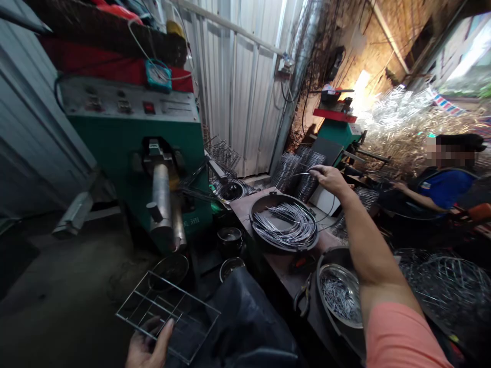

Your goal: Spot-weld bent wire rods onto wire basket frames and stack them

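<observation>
My left hand, low in the head view, grips a flat rectangular wire grid between thumb and fingers, above the dark cloth over my lap. Stretched out to the right, my right hand pinches a thin curved wire, whose ends reach out on both sides of the fingers. Below that hand, a round black pan holds a heap of curved metal wires. In front of me stands a green welding-type machine with two thick metal electrodes.
Beside my right arm, a metal bowl of short metal pins sits in a black basin. Pliers lie at the bench edge. Stacks of wire rings stand behind the pan. At right a person in blue sits near another green machine.
</observation>
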### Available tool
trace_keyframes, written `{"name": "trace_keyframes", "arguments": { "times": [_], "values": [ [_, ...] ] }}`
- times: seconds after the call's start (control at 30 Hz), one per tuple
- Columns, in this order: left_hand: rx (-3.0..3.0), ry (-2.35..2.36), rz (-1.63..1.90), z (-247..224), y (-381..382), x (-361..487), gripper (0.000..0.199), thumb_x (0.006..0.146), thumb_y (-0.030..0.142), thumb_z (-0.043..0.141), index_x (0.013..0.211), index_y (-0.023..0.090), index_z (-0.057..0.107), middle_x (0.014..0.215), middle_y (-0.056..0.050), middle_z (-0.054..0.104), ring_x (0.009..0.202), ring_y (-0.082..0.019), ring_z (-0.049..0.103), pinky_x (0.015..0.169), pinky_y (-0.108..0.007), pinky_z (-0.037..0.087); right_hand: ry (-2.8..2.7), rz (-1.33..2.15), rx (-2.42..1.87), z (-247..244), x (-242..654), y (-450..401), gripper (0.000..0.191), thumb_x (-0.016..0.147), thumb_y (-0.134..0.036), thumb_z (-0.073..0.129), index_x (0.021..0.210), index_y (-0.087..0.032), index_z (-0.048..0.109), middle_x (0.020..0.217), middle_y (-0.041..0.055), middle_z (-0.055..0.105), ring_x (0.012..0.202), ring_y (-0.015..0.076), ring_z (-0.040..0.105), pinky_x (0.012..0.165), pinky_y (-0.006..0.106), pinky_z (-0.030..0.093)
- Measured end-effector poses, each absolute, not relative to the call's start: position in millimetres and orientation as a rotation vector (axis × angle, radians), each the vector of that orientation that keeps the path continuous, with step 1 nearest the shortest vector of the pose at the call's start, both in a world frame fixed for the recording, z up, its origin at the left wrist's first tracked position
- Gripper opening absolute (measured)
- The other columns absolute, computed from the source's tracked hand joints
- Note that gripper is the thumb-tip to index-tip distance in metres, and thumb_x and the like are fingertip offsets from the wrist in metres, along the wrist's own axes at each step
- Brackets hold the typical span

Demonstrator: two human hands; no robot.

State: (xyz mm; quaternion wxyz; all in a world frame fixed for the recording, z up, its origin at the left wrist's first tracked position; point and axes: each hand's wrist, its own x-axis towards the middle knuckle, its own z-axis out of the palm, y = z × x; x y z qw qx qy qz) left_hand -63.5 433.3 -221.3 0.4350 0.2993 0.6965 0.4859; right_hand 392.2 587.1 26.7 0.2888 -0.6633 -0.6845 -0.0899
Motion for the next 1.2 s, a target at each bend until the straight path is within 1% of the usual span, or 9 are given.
{"name": "trace_keyframes", "arguments": {
  "times": [0.07, 0.17, 0.27, 0.4, 0.53, 0.7, 0.83, 1.1, 1.2],
  "values": [
    [0.771, 1.723, 1.268, -226, 431, -60, 0.068, 0.047, 0.067, 0.066, 0.094, 0.018, 0.056, 0.088, -0.005, 0.063, 0.094, -0.031, 0.058, 0.085, -0.044, 0.045, -1.821, -0.097, -1.563, 41, 385, 562, 0.036, 0.083, -0.047, 0.053, 0.095, -0.016, 0.069, 0.082, 0.0057, 0.067, 0.077, 0.0193, 0.059, 0.072, 0.029, 0.045],
    [0.826, 1.633, 1.359, -238, 428, -55, 0.062, 0.053, 0.064, 0.066, 0.094, 0.018, 0.056, 0.088, -0.005, 0.063, 0.091, -0.028, 0.059, 0.083, -0.043, 0.045, -1.737, 0.144, -1.417, 35, 363, 527, 0.041, 0.08, -0.053, 0.054, 0.096, -0.017, 0.067, 0.069, 0.0022, 0.061, 0.061, 0.0148, 0.053, 0.061, 0.026, 0.043],
    [0.901, 1.591, 1.467, -249, 429, -58, 0.053, 0.06, 0.058, 0.066, 0.092, 0.018, 0.057, 0.086, -0.004, 0.063, 0.086, -0.024, 0.06, 0.08, -0.039, 0.046, -1.758, 0.502, -1.34, 5, 327, 509, 0.043, 0.077, -0.053, 0.057, 0.096, -0.016, 0.067, 0.06, -0.0006, 0.054, 0.052, 0.0113, 0.045, 0.052, 0.024, 0.038],
    [0.889, 1.548, 1.629, -243, 443, -73, 0.042, 0.064, 0.051, 0.065, 0.087, 0.017, 0.059, 0.077, -0.002, 0.062, 0.074, -0.019, 0.059, 0.072, -0.034, 0.046, -1.916, 0.871, -1.259, -41, 262, 505, 0.045, 0.075, -0.054, 0.059, 0.095, -0.014, 0.068, 0.061, -0.0011, 0.053, 0.053, 0.0103, 0.042, 0.05, 0.023, 0.034],
    [0.707, 1.444, 1.905, -221, 469, -91, 0.034, 0.057, 0.042, 0.068, 0.077, 0.017, 0.055, 0.066, 0.002, 0.056, 0.063, -0.014, 0.055, 0.066, -0.029, 0.043, -1.962, 0.954, -1.163, -70, 211, 494, 0.04, 0.076, -0.051, 0.058, 0.093, -0.016, 0.068, 0.073, 0.0012, 0.059, 0.065, 0.0135, 0.05, 0.058, 0.024, 0.038],
    [0.572, 1.407, 2.012, -212, 492, -97, 0.03, 0.06, 0.038, 0.065, 0.078, 0.018, 0.052, 0.063, 0.005, 0.051, 0.058, -0.01, 0.052, 0.063, -0.026, 0.041, -1.955, 1.021, -1.177, -95, 191, 485, 0.04, 0.076, -0.052, 0.057, 0.092, -0.017, 0.068, 0.08, 0.0038, 0.063, 0.073, 0.0172, 0.054, 0.063, 0.025, 0.041],
    [0.482, 1.357, 2.026, -216, 497, -91, 0.027, 0.061, 0.034, 0.064, 0.078, 0.018, 0.05, 0.063, 0.005, 0.05, 0.057, -0.009, 0.051, 0.061, -0.024, 0.041, -1.924, 1.056, -1.199, -107, 187, 488, 0.039, 0.077, -0.051, 0.056, 0.092, -0.018, 0.068, 0.079, 0.0034, 0.062, 0.07, 0.0164, 0.053, 0.059, 0.025, 0.04],
    [0.417, 1.307, 1.994, -223, 495, -82, 0.021, 0.064, 0.022, 0.062, 0.079, 0.017, 0.049, 0.066, 0.005, 0.05, 0.056, -0.007, 0.049, 0.062, -0.022, 0.04, -1.936, 1.173, -1.238, -122, 175, 492, 0.039, 0.078, -0.052, 0.054, 0.091, -0.017, 0.066, 0.064, -0.0006, 0.055, 0.054, 0.0121, 0.046, 0.05, 0.023, 0.036],
    [0.458, 1.316, 1.978, -220, 491, -77, 0.02, 0.065, 0.02, 0.061, 0.081, 0.017, 0.05, 0.069, 0.004, 0.052, 0.058, -0.007, 0.05, 0.064, -0.022, 0.04, -2.062, 1.141, -1.187, -128, 165, 495, 0.033, 0.08, -0.047, 0.053, 0.088, -0.018, 0.066, 0.069, 0.0009, 0.06, 0.061, 0.0143, 0.053, 0.058, 0.024, 0.042]
  ]
}}
